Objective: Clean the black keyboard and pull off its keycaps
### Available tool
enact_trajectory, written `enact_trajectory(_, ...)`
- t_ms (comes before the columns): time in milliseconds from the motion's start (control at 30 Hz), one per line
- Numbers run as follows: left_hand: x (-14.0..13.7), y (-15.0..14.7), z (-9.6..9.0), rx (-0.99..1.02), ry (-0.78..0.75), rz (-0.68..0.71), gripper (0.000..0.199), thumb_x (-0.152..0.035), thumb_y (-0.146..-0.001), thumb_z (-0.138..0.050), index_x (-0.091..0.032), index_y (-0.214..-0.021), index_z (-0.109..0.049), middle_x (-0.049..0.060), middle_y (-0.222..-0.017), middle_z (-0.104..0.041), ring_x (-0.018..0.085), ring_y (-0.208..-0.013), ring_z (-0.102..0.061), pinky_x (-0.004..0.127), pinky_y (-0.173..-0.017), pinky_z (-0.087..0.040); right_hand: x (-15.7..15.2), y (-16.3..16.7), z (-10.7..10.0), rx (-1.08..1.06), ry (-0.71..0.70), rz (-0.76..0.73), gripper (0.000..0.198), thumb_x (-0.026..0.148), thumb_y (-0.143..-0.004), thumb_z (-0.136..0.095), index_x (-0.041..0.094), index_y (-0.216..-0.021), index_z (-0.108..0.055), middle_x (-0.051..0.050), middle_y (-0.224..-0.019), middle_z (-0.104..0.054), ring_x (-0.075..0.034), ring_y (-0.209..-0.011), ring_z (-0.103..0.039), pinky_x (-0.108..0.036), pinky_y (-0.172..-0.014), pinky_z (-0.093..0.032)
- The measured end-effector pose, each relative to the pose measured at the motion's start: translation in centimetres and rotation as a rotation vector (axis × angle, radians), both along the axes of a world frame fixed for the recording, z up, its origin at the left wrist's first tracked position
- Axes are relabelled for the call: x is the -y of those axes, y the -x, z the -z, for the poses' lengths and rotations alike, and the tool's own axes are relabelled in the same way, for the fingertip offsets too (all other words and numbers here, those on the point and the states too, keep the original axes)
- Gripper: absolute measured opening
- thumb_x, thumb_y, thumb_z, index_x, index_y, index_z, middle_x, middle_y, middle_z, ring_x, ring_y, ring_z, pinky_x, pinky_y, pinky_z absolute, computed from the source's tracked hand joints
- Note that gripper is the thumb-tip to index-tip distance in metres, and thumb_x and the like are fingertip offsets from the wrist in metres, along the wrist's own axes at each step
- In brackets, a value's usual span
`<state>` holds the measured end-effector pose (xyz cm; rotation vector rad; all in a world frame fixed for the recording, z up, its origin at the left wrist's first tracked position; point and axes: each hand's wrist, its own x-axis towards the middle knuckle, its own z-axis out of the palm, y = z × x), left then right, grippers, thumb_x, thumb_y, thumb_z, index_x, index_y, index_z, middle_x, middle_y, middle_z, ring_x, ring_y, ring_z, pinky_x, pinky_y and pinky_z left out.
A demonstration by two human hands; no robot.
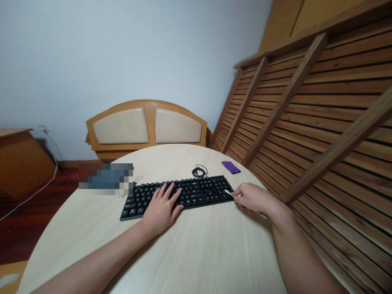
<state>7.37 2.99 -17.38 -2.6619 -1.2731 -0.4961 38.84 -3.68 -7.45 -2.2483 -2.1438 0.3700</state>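
Note:
A black keyboard (pixel 196 194) lies slightly slanted across the round table. My left hand (pixel 162 208) rests on its left-middle keys, palm down with fingers spread. My right hand (pixel 252 199) is closed in a pinch at the keyboard's right end. From its fingertips a slim, white-tipped stick (pixel 228 192) points left over the number pad keys. The kind of tool is too small to make out, and the fingers hide its middle. Behind the keyboard lies a coiled black cable (pixel 199 171).
A folded purple cloth (pixel 231 167) lies at the table's (pixel 196 253) back right. A blurred-out dark item (pixel 107 177) sits at the left edge. Slatted wooden boards (pixel 306 122) lean along the right side. Behind the table stands a padded headboard (pixel 147 122).

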Motion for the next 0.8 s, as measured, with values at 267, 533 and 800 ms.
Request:
enact_trajectory(267,-0.1,0.0,-0.1,0.002,0.004,0.005,0.055,-0.048,-0.097,-0.045,-0.024,-0.146,-0.044,0.013,-0.153,-0.039,0.038,-0.141,-0.033,0.055,-0.111,-0.032,-1.3,-0.1,0.7,0.098,-0.209,0.084,0.037,0.032,-0.089,-0.048,0.025,-0.115,-0.073,-0.010,-0.107,-0.074,-0.026,-0.099,-0.067,-0.029,-0.073,-0.043)
enact_trajectory(533,-0.2,0.1,0.1,0.029,-0.015,0.020,0.053,-0.048,-0.097,-0.047,-0.026,-0.145,-0.045,0.012,-0.153,-0.040,0.037,-0.141,-0.032,0.055,-0.112,-0.031,-4.1,-1.0,3.4,0.097,-0.236,0.116,0.041,0.033,-0.095,-0.043,0.025,-0.127,-0.066,-0.011,-0.118,-0.071,-0.026,-0.107,-0.065,-0.030,-0.079,-0.044)
enact_trajectory(800,-0.2,0.0,0.0,0.020,-0.005,0.011,0.054,-0.048,-0.096,-0.047,-0.025,-0.145,-0.045,0.012,-0.152,-0.041,0.037,-0.141,-0.033,0.055,-0.112,-0.031,-3.5,-1.5,3.0,0.001,-0.176,0.044,0.036,0.033,-0.094,-0.046,0.026,-0.117,-0.072,-0.008,-0.109,-0.075,-0.024,-0.101,-0.067,-0.026,-0.074,-0.043)
